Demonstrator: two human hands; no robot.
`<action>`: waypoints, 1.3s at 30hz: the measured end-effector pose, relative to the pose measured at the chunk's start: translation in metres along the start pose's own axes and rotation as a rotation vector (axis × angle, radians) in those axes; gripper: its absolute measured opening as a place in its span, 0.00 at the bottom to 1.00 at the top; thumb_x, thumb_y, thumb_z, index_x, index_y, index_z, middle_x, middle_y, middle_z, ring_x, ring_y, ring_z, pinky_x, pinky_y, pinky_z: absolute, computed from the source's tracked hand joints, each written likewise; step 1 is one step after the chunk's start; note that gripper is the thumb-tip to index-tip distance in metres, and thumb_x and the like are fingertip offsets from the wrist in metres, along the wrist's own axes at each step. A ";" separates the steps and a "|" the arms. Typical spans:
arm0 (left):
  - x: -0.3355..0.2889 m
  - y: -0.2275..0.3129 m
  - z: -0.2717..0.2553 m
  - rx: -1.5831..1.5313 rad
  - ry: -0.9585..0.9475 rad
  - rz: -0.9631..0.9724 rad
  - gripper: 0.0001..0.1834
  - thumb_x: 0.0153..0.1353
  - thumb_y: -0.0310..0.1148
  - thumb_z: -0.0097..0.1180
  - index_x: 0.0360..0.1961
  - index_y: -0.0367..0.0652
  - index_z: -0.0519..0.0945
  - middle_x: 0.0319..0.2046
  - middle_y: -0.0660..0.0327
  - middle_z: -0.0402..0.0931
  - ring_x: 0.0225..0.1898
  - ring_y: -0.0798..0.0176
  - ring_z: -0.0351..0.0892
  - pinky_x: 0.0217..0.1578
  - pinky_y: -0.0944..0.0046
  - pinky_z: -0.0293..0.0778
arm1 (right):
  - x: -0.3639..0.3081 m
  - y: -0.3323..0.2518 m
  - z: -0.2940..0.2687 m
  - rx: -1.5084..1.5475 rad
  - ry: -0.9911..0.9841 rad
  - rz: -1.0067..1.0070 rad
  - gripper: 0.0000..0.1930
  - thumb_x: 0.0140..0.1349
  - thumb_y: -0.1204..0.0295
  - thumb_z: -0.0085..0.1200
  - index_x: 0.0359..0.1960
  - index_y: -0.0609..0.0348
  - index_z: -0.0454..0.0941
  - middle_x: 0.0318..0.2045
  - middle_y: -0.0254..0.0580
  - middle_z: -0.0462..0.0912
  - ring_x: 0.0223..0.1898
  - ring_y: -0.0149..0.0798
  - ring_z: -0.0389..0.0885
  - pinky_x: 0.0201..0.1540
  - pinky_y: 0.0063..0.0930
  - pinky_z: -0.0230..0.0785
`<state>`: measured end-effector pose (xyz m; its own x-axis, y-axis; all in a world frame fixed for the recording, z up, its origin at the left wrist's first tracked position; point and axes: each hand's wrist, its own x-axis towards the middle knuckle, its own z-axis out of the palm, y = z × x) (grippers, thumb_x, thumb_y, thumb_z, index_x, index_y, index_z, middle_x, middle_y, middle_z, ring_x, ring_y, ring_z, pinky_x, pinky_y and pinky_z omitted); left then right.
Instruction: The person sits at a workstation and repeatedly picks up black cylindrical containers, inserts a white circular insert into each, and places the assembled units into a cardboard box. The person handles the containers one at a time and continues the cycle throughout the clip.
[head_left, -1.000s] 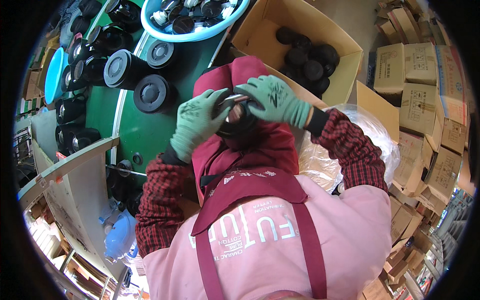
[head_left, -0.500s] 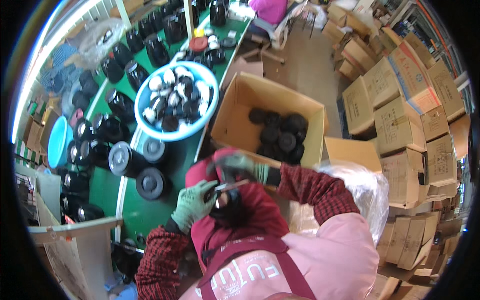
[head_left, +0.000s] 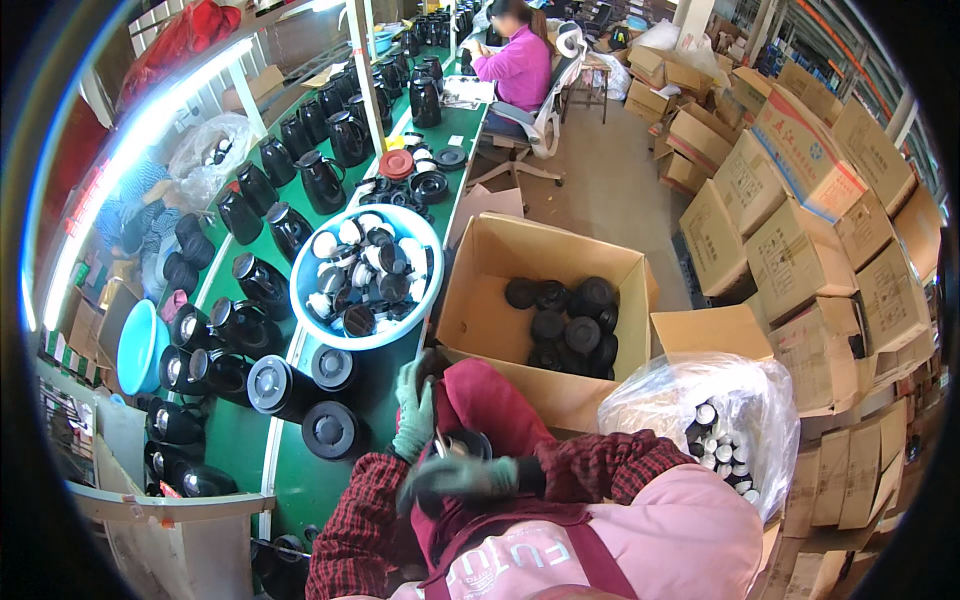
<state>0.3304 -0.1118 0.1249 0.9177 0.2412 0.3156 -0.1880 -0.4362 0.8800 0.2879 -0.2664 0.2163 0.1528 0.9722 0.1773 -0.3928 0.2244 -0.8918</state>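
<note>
My left hand (head_left: pixel 412 412), in a green glove, is raised at the table edge beside my knee. Its fingers are closed by a small dark piece (head_left: pixel 431 364) whose kind I cannot make out. My right hand (head_left: pixel 468 479), gloved too and smeared by motion, lies across my lap with its fingers curled to the left. A thin light rod (head_left: pixel 440 443) shows just above it; what the fingers grip is hidden. Between the hands a dark round vessel (head_left: pixel 470 444) rests on my lap, partly covered by the right hand.
On the green table (head_left: pixel 228 440) stand several black jugs (head_left: pixel 321 180), lidded black vessels (head_left: pixel 333 431) and a blue basin (head_left: pixel 437 262) of black and white parts. Right of me are a carton (head_left: pixel 480 300) with black lids, a plastic bag (head_left: pixel 640 400) and stacked boxes (head_left: pixel 790 258). A person (head_left: pixel 520 65) sits ahead.
My left hand has left the vessel and moved forward to the table edge. My right hand has come back toward my body, over the vessel. The view has tilted up, showing the seated person.
</note>
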 end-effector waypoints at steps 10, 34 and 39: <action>-0.104 -0.028 -0.036 0.698 0.155 -0.455 0.28 0.69 0.49 0.56 0.66 0.51 0.73 0.55 0.49 0.76 0.57 0.38 0.75 0.55 0.43 0.74 | 0.058 0.037 -0.102 -1.245 0.229 -0.427 0.08 0.60 0.67 0.56 0.25 0.54 0.81 0.27 0.44 0.82 0.32 0.50 0.82 0.37 0.44 0.74; -0.078 0.071 -0.090 0.639 -0.525 -0.043 0.20 0.53 0.29 0.61 0.49 0.44 0.75 0.43 0.52 0.78 0.48 0.41 0.79 0.46 0.49 0.79 | 0.023 0.024 -0.056 -1.716 0.366 0.194 0.22 0.67 0.47 0.52 0.28 0.50 0.85 0.25 0.44 0.86 0.32 0.45 0.84 0.45 0.46 0.67; -0.035 0.027 -0.089 0.674 -0.779 0.425 0.24 0.51 0.35 0.66 0.51 0.52 0.77 0.45 0.62 0.76 0.45 0.55 0.80 0.40 0.57 0.81 | -0.014 -0.003 -0.002 -1.828 0.533 0.453 0.18 0.67 0.49 0.54 0.36 0.51 0.77 0.30 0.39 0.82 0.31 0.42 0.83 0.36 0.43 0.69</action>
<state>0.2622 -0.0546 0.1698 0.8369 -0.5466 0.0281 -0.5279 -0.7924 0.3056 0.2883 -0.2811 0.2154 0.6777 0.7344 0.0385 0.7277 -0.6621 -0.1794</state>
